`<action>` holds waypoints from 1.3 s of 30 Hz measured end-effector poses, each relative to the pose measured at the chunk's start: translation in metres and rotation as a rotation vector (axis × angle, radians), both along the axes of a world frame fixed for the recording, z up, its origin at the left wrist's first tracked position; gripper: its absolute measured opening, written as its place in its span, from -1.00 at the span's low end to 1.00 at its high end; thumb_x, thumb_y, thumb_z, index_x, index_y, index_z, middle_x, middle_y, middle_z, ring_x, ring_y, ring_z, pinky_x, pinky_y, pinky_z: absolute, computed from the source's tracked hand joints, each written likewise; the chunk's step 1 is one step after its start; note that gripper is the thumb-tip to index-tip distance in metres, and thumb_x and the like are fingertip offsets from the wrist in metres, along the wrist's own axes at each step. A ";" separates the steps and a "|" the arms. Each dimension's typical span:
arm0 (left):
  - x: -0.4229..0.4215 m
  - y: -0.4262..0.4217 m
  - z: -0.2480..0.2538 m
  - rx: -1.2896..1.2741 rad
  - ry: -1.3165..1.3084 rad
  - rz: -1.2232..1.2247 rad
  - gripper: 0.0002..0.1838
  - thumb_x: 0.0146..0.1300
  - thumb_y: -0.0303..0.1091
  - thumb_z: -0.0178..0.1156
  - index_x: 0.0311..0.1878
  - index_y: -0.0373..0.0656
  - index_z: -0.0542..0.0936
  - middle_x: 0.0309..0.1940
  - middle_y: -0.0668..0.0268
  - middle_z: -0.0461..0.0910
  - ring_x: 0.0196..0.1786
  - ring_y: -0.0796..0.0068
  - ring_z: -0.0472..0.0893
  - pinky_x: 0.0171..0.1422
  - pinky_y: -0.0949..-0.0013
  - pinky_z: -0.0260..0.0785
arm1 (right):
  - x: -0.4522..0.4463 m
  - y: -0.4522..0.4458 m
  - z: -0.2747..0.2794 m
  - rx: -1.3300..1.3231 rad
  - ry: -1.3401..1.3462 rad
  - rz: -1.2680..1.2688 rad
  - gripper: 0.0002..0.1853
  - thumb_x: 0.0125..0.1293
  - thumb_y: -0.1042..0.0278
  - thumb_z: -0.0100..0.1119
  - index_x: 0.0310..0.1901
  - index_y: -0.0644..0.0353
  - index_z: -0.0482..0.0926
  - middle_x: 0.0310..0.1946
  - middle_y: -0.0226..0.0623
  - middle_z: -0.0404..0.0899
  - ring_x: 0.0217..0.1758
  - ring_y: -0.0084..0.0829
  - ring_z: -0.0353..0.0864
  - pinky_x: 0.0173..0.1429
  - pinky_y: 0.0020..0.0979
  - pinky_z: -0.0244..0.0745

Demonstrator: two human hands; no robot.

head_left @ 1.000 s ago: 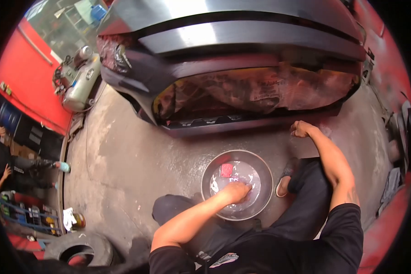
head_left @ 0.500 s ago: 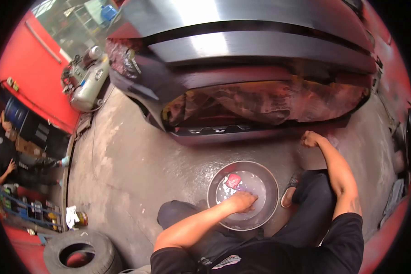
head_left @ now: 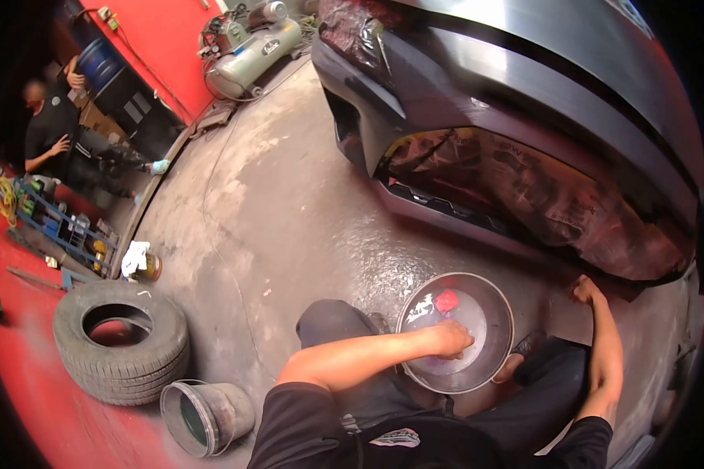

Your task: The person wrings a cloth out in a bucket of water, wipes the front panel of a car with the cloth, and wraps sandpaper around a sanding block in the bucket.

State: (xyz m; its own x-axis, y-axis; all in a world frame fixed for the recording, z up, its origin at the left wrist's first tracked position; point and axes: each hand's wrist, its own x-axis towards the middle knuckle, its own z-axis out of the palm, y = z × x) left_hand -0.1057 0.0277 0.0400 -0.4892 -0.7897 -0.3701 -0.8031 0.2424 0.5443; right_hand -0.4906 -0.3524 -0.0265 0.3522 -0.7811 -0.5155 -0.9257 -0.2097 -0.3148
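My left hand (head_left: 449,339) is over a round basin (head_left: 498,316) between my legs, its fingers curled down toward the cloudy water. Whatever it holds, if anything, is hidden. A small pink piece, possibly a sponge (head_left: 446,301), lies in the basin beyond that hand, near white suds. Out to the right, my right hand (head_left: 582,290) is closed close to the lower edge of the car bumper (head_left: 438,205), and I cannot see anything in its fingers. Plastic film (head_left: 516,184) covers the bumper's opening.
A tyre (head_left: 121,371) and a dirty bucket lying tilted (head_left: 231,410) are at the left. An air compressor (head_left: 254,59) stands by the red wall. Another person (head_left: 55,129) is at the far left, beside a blue rack (head_left: 59,215). A thin cable (head_left: 209,191) crosses the floor.
My view has turned left, so the car and basin sit farther right and the tilted bucket now shows. Both hands keep nearly the same places by the basin and bumper.
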 end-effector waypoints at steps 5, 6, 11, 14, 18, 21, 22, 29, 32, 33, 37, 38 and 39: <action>0.004 0.005 -0.002 -0.051 -0.022 -0.002 -0.63 0.33 -0.09 0.36 0.02 -0.17 0.72 -0.12 0.01 0.76 0.04 -0.07 0.74 0.13 -0.05 0.56 | 0.010 0.001 0.006 0.001 0.081 0.048 -0.69 0.20 0.41 0.19 -0.09 0.43 0.68 -0.29 0.00 0.76 -0.19 -0.15 0.81 -0.03 -0.24 0.66; 0.005 0.006 -0.006 -0.067 -0.009 0.012 -0.64 0.30 -0.10 0.39 -0.01 -0.18 0.73 -0.13 0.02 0.77 0.04 -0.06 0.74 0.12 -0.05 0.56 | 0.014 0.000 0.007 -0.025 0.140 0.096 -0.69 0.19 0.41 0.20 -0.08 0.44 0.67 -0.29 0.03 0.75 -0.18 -0.13 0.80 -0.02 -0.23 0.66; 0.009 0.012 -0.003 -0.081 0.023 0.034 -0.66 0.28 -0.10 0.41 -0.08 -0.19 0.76 -0.14 0.03 0.78 0.03 -0.04 0.75 0.11 -0.02 0.57 | 0.017 0.001 -0.001 -0.158 0.254 0.234 -0.67 0.17 0.40 0.23 -0.09 0.48 0.65 -0.21 0.22 0.73 -0.05 0.03 0.79 0.08 -0.18 0.64; 0.011 0.017 -0.003 -0.097 0.017 0.048 -0.66 0.29 -0.10 0.40 -0.08 -0.19 0.77 -0.15 0.03 0.78 0.02 -0.04 0.75 0.10 -0.01 0.58 | -0.009 -0.036 -0.057 -0.265 0.330 0.433 -0.63 0.16 0.36 0.26 -0.07 0.49 0.64 -0.11 0.31 0.71 0.08 0.10 0.76 0.16 -0.17 0.63; 0.015 0.019 0.000 -0.103 0.005 0.036 -0.65 0.29 -0.08 0.41 -0.09 -0.19 0.77 -0.18 0.04 0.78 0.00 -0.04 0.75 0.08 -0.01 0.58 | -0.009 -0.040 -0.062 -0.198 0.394 0.553 -0.58 0.18 0.32 0.27 0.00 0.49 0.64 0.00 0.32 0.69 0.19 0.10 0.71 0.24 -0.16 0.62; 0.016 0.020 -0.008 -0.145 -0.011 0.037 -0.65 0.28 -0.06 0.41 -0.12 -0.18 0.76 -0.21 0.06 0.78 -0.04 -0.04 0.76 0.04 -0.01 0.58 | 0.036 0.008 0.001 -0.197 0.336 0.425 -0.58 0.20 0.30 0.25 0.00 0.45 0.68 0.03 0.27 0.70 0.21 0.07 0.71 0.26 -0.16 0.61; 0.016 0.021 -0.011 -0.164 -0.015 0.041 -0.65 0.28 -0.06 0.41 -0.13 -0.18 0.76 -0.21 0.06 0.78 -0.06 -0.03 0.76 0.03 -0.01 0.59 | 0.047 0.023 0.020 -0.199 0.312 0.358 -0.59 0.20 0.30 0.24 -0.01 0.44 0.70 0.03 0.26 0.70 0.21 0.06 0.71 0.26 -0.16 0.61; 0.021 0.017 -0.004 -0.183 -0.025 0.031 -0.64 0.29 -0.03 0.38 -0.16 -0.18 0.75 -0.24 0.05 0.77 -0.10 -0.04 0.76 0.01 -0.03 0.59 | 0.052 0.048 0.043 -0.077 0.201 0.304 -0.50 0.30 0.11 0.31 0.08 0.40 0.64 -0.10 0.20 0.75 -0.01 -0.02 0.79 0.06 -0.17 0.66; 0.034 0.007 0.010 -0.211 0.012 0.101 -0.64 0.32 -0.05 0.35 -0.10 -0.20 0.73 -0.23 0.02 0.75 -0.09 -0.06 0.75 0.03 -0.05 0.58 | 0.092 0.099 0.091 0.232 0.119 0.131 -0.21 0.31 -0.14 0.39 0.36 0.36 0.52 0.00 0.25 0.73 0.03 0.01 0.78 0.17 -0.22 0.65; 0.040 0.005 0.021 -0.214 0.022 0.146 -0.62 0.35 -0.05 0.33 -0.06 -0.21 0.71 -0.22 0.00 0.75 -0.08 -0.08 0.74 0.04 -0.06 0.57 | 0.097 0.116 0.100 0.311 0.058 0.080 -0.10 0.29 -0.23 0.39 0.44 0.36 0.44 0.02 0.23 0.73 0.00 -0.01 0.79 0.16 -0.21 0.65; 0.073 -0.005 0.026 -0.362 0.073 0.387 -0.60 0.39 -0.04 0.29 0.02 -0.21 0.66 -0.10 -0.05 0.70 0.02 -0.10 0.70 0.14 -0.08 0.54 | 0.100 0.173 0.093 0.406 -0.144 0.096 0.08 0.35 -0.31 0.35 0.64 0.29 0.12 -0.06 -0.06 0.75 -0.21 -0.35 0.76 -0.14 -0.35 0.68; 0.081 -0.004 0.020 -0.359 0.098 0.471 -0.59 0.40 -0.05 0.29 0.07 -0.20 0.64 -0.02 -0.06 0.67 0.05 -0.11 0.68 0.17 -0.08 0.53 | 0.109 0.200 0.100 0.422 -0.177 0.036 0.14 0.34 -0.32 0.35 0.65 0.33 0.04 -0.01 -0.03 0.73 -0.11 -0.35 0.75 -0.02 -0.32 0.66; 0.089 0.001 0.019 -0.350 0.051 0.497 -0.56 0.40 -0.05 0.29 0.14 -0.19 0.59 0.04 -0.09 0.64 0.06 -0.13 0.68 0.17 -0.09 0.53 | 0.117 0.228 0.106 0.436 -0.211 -0.025 0.20 0.32 -0.33 0.36 0.66 0.38 -0.04 0.05 0.00 0.71 -0.01 -0.35 0.75 0.11 -0.28 0.64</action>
